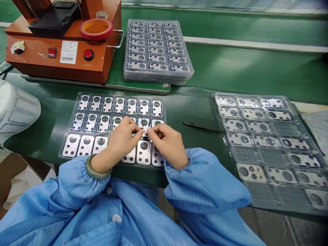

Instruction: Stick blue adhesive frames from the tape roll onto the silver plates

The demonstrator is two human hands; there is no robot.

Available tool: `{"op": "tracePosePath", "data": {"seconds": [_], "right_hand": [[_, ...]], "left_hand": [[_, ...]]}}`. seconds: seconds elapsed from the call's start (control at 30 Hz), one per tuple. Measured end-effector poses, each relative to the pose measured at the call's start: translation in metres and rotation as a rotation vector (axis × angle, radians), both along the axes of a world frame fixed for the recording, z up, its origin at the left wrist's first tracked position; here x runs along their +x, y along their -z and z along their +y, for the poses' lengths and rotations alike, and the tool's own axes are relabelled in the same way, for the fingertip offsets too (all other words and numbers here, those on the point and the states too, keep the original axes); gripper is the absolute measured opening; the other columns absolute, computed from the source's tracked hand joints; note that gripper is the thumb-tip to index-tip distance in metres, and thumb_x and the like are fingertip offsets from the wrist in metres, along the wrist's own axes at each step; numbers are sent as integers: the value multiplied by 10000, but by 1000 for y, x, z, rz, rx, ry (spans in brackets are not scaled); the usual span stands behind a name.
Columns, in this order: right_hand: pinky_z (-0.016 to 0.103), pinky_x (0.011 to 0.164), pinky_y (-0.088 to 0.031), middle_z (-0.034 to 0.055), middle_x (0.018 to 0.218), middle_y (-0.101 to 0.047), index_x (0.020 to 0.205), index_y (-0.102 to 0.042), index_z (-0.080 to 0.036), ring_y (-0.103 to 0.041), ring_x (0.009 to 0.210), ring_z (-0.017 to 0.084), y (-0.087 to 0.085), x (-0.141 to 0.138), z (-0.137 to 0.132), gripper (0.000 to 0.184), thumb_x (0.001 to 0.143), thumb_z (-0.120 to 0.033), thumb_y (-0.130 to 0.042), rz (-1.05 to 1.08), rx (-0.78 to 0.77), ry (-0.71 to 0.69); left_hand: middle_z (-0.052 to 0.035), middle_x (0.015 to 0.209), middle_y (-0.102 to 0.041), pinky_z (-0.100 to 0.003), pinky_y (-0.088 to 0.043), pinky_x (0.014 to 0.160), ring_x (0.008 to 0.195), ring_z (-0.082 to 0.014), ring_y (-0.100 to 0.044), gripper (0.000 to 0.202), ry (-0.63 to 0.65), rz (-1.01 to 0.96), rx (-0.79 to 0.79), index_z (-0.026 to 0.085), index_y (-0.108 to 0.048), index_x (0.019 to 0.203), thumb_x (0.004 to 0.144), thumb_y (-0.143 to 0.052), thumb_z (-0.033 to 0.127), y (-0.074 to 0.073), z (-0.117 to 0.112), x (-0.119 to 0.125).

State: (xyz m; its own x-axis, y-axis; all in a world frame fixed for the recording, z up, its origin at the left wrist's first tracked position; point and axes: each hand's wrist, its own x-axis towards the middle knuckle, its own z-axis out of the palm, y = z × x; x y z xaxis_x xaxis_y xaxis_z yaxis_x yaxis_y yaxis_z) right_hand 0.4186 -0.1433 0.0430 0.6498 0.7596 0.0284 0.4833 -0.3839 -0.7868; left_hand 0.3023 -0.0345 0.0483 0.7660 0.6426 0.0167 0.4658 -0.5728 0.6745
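Working over a metal plate (143, 127) in the middle row of the near tray (68, 132), you have left hand (124, 135) and right hand (168, 142) each pinched thumb to finger; can't tell on what. Plate's probably light, stiff, slick, easily scratched: grip its outer edges, not the face

Left hand (124, 134) and right hand (170, 140) pinched above plate tray (74, 112), tray stack (159, 76) at 12 o'clock, tweezers (202, 127) at 3.
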Motion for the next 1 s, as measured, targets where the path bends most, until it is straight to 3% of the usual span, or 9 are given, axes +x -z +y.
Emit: {"op": "tracePosePath", "data": {"seconds": [1.0], "right_hand": [[266, 597, -385, -13, 621, -553, 633, -605, -201, -511, 584, 125, 0, -2, 2, 188, 810, -252, -564, -77, -22, -12]], "left_hand": [[-24, 887, -580, -298, -433, 662, 742, -144, -559, 153, 12, 52, 10, 194, -684, 777, 856, -584, 278, -2, 1, 1]]}}
